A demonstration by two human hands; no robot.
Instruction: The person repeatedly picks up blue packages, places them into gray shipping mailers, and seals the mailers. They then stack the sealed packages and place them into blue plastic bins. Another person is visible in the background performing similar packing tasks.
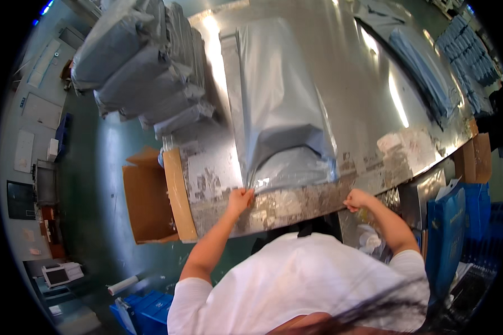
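Observation:
A long grey plastic bag (pixel 279 84) lies flat on the metal table (pixel 346 72) before me, its near end wrinkled and bulging toward the table's front edge. My left hand (pixel 241 199) is closed in a pinch on the bag's near left corner. Past the bag's near right corner, apart from it, my right hand (pixel 357 199) is closed at the table edge. Whatever its curled fingers hold, if anything, is hidden.
Stacked grey filled bags (pixel 145 61) rise at the table's far left. An open cardboard box (pixel 148 198) hangs by the left edge. Another grey bag (pixel 416 67) lies at the right. Blue crates (pixel 446 240) stand right of me, with more blue bins (pixel 145 310) at lower left.

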